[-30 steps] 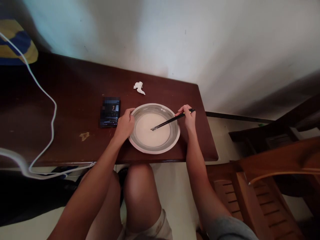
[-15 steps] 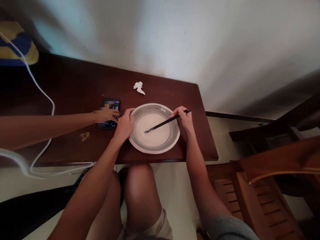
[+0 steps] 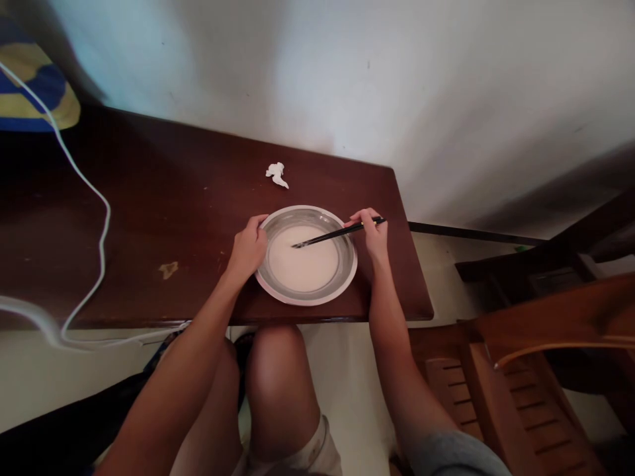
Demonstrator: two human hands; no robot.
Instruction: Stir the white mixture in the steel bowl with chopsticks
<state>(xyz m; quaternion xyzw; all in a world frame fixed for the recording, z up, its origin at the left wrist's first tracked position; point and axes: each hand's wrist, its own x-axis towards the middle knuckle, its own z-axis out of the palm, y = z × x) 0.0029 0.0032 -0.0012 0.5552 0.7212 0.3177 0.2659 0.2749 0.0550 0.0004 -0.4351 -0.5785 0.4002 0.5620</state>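
A round metal bowl (image 3: 306, 299) stands near the front edge of the dark wooden table, with a milky white liquid (image 3: 307, 264) in it. My left hand (image 3: 249, 246) grips the bowl's rim on its left side, fingers closed over the edge. In my right hand (image 3: 373, 231), at the bowl's right, is a pair of black chopsticks (image 3: 337, 233). They slant down to the left over the bowl, and their whitened tips are at the liquid near its middle.
Behind the bowl lies a crumpled white tissue (image 3: 277, 174). A white cable (image 3: 105, 231) runs down the table's left side. A blue and yellow striped item (image 3: 37, 86) sits at the far left, and a wooden chair (image 3: 496, 390) stands at the right. A wall borders the table's back.
Another person's hand and the phone under it have gone from the table at left. My right hand has shifted slightly right, and the chopstick tips have moved toward the liquid's far side.
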